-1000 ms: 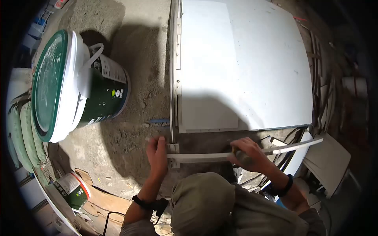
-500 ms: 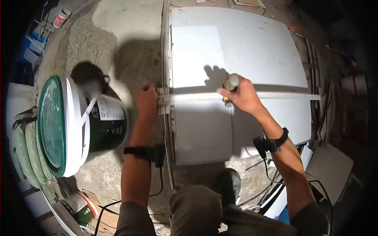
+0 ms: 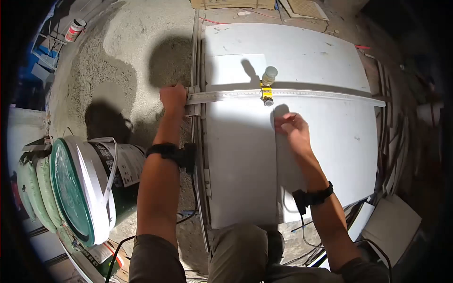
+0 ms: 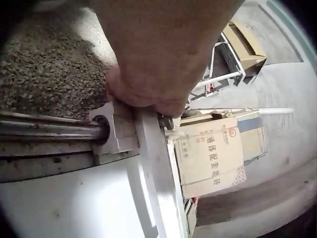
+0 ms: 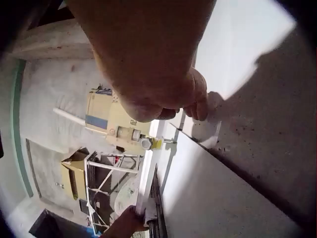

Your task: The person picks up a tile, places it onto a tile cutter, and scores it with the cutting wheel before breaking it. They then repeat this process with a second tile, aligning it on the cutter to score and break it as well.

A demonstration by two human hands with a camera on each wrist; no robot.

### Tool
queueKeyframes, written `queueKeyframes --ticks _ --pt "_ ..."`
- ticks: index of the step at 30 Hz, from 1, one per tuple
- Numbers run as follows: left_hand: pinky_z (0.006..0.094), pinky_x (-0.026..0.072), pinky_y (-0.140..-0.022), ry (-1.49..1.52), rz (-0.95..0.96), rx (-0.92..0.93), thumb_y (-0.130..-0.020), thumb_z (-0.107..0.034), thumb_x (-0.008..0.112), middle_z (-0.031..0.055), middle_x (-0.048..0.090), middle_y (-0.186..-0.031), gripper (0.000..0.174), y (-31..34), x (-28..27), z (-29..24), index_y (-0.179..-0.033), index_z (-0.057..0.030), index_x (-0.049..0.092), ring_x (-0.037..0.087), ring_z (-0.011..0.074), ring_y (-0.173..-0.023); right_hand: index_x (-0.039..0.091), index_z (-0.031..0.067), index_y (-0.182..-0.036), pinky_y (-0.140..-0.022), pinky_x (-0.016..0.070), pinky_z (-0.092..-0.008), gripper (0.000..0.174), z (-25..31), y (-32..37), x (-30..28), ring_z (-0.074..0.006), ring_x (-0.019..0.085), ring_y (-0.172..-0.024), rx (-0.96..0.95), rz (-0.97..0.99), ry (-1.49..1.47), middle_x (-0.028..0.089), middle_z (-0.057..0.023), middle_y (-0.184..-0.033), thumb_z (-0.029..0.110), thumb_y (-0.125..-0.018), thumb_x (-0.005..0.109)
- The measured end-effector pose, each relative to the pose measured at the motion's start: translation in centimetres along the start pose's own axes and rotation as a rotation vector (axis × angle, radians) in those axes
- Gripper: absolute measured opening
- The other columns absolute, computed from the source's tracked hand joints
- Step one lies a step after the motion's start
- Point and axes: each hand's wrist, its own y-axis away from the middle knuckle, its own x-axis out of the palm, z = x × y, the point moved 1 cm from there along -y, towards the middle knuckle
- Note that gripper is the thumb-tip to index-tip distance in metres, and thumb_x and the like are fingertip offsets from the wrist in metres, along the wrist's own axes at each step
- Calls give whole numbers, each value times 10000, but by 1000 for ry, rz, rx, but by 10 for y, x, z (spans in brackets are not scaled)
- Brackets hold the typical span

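In the head view the left hand [image 3: 174,98] grips the left end of a long ruled metal bar [image 3: 321,94], beside a metal rail [image 3: 196,137]; the left wrist view shows this hand [image 4: 153,64] at the bar's end. A yellow clamp piece with a round knob [image 3: 266,90] sits midway along the bar. Below and right of it, the right hand [image 3: 295,132] holds nothing, its fingers loosely bent over the edge of a smaller white panel [image 3: 243,165] lying on a larger white board [image 3: 339,141]. Whether the fingertips touch is unclear.
A green-lidded bucket [image 3: 71,188] lies tilted at left, with green bags [image 3: 35,188] beyond. Rough sandy ground [image 3: 118,52] lies left of the rail. A cardboard box [image 3: 231,4] is at the far edge; loose strips [image 3: 380,127] lie right of the board.
The bar has moved away from the body along the rail with the left hand. The right hand has let go of the clamp piece and drawn back toward the panel edge.
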Motion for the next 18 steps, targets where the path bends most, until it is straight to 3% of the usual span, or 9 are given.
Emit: queueKeyframes --ticks 1,3,8,10,11,13,14,17,18 --pt "429 502 -705 -7 -5 -3 -882 -123 627 154 713 -891 253 -6 4 2 -1007 52 759 640 241 -781 544 -34 -1128 -920 539 -326 284 -5 -1 5 -201 673 -955 -32 4 98 691 -126 -1022 -96 -860 474" --pt "492 573 -842 94 -25 -75 -930 -175 638 239 749 -1033 270 -5 8 -2 -1037 45 753 727 379 -935 554 -35 -1117 -921 539 -327 284 -7 0 7 -201 674 -968 -11 -15 143 697 -131 -1040 -98 -851 476" --pt "484 570 -869 -91 -58 -65 -923 -153 641 239 751 -1043 263 -5 9 -24 -1025 60 757 725 390 -947 604 -35 -990 -891 561 -340 200 13 -7 12 -215 712 -951 78 -36 489 738 -151 -1032 -76 -823 501" --pt "459 529 -765 -129 -85 59 -967 -141 624 213 727 -931 245 -22 17 -15 -1001 73 739 695 299 -827 609 -40 -965 -877 570 -333 192 2 -10 9 -216 721 -933 83 -71 359 746 -156 -1011 -84 -807 509" --pt "459 529 -765 -121 -81 58 -967 -141 624 213 727 -931 245 -24 20 -23 -1001 73 739 695 299 -827 615 -41 -971 -883 571 -332 187 -1 -8 7 -214 722 -943 60 -50 343 747 -158 -1025 -85 -813 523" --pt "482 560 -851 -79 -96 31 -916 -153 662 259 745 -1015 261 -23 20 -40 -1028 64 756 725 404 -919 641 -51 -997 -889 575 -333 161 -19 -8 -5 -217 730 -940 2 6 249 757 -160 -1044 -66 -849 578" --pt "482 560 -851 -76 -94 29 -916 -153 662 259 745 -1015 261 -28 23 -40 -1028 64 756 725 404 -919 641 -51 -997 -889 575 -333 161 -13 -9 -6 -217 730 -940 1 5 253 757 -160 -1044 -66 -849 578" --pt "484 559 -853 -75 -132 55 -921 -154 664 263 745 -1003 256 -44 30 -49 -1021 62 758 725 407 -918 683 -31 -1016 -832 570 -336 127 28 -19 -2 -233 734 -879 -136 173 755 742 -166 -927 10 -896 669" --pt "483 561 -856 -84 -112 47 -922 -155 667 264 744 -1008 256 -44 29 -57 -1025 60 759 727 408 -924 688 -17 -1006 -815 565 -348 116 44 -28 2 -244 725 -861 -286 62 838 730 -161 -909 34 -902 682"
